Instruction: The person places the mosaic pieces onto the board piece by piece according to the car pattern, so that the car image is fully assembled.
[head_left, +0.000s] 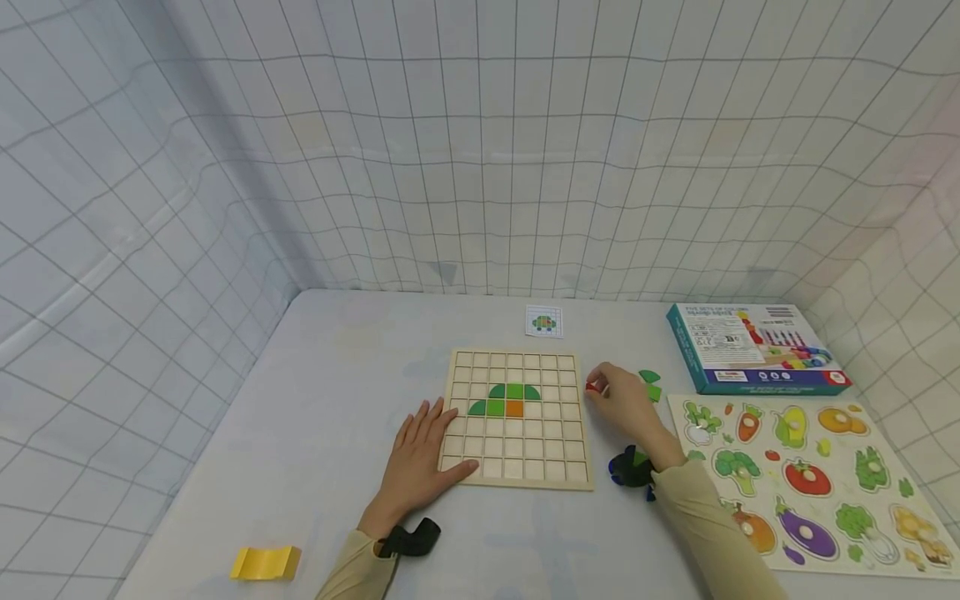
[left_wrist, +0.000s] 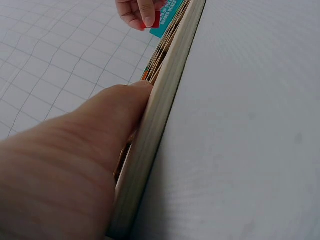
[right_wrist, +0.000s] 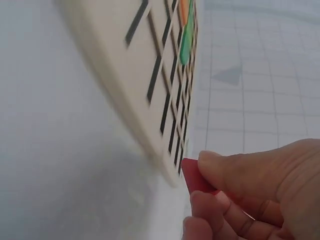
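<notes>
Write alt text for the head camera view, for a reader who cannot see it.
A person's right hand pinches a small red piece beside a wooden grid board, while the left hand rests flat on the board's near left corner. Green and orange pieces fill a few cells; a vegetable puzzle lies to the right.

Red piece beside my grid board.
I see it small, pinched off the table, just right of the wooden board's edge.

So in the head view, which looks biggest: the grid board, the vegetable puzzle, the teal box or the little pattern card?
1. vegetable puzzle, though nearest the camera
2. grid board
3. teal box
4. pattern card
</notes>
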